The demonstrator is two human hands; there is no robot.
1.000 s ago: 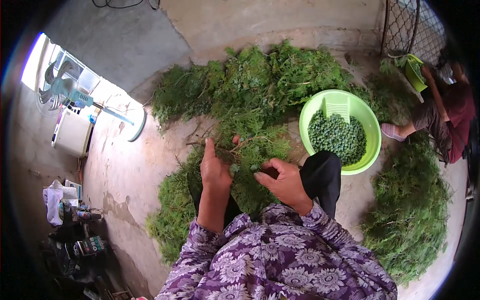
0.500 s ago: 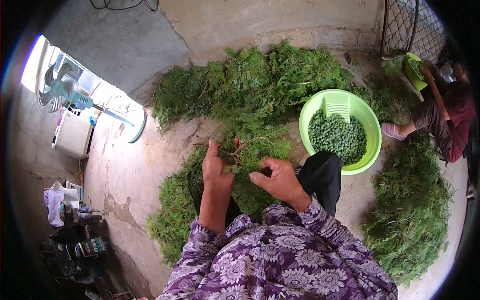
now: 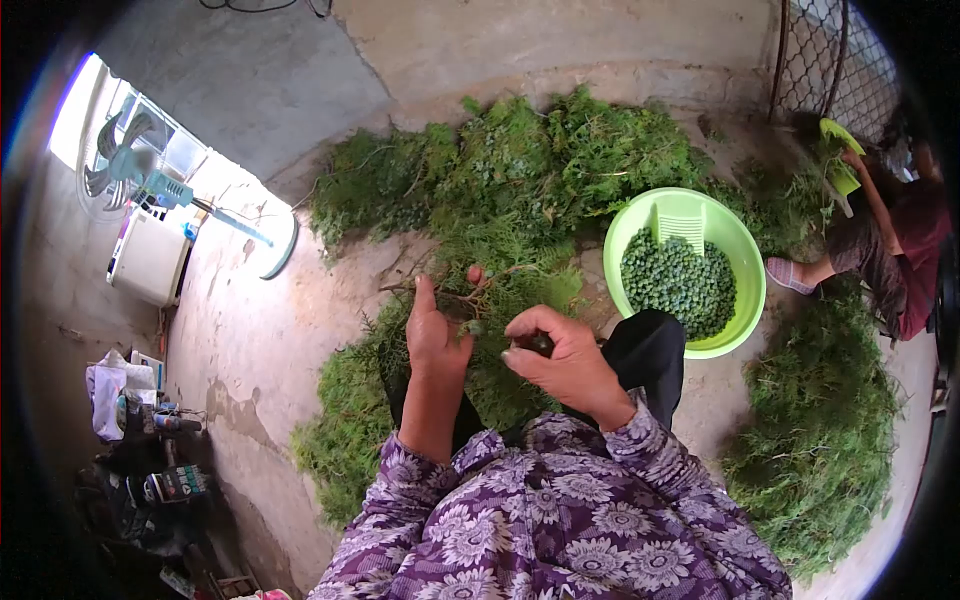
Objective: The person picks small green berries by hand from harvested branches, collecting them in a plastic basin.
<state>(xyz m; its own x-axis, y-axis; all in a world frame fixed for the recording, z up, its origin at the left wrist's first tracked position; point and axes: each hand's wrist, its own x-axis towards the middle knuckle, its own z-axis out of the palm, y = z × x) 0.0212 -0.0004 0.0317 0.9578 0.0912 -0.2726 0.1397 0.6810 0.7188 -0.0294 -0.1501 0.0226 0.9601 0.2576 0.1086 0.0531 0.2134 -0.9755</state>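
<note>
Now we hold the sprig low before us, over the heap of green cuttings. The fingers of our left hand are clasped round its stem, and the fingers of our right hand pinch closed on its foliage. Near our right hand, the green basin of round green cones stands on the concrete floor.

We see soft, even daylight on the grey concrete floor. The strongest light comes from the blown-out white opening at upper left, where detail washes away. Shadows are faint and soft-edged. At the centre, the left hand, the right hand and the feathery green sprig pinched between them look sharp. The fisheye lens bends the edges. Black vignette fills our corners, and the person in the dark red top is dim and smeared.
</note>
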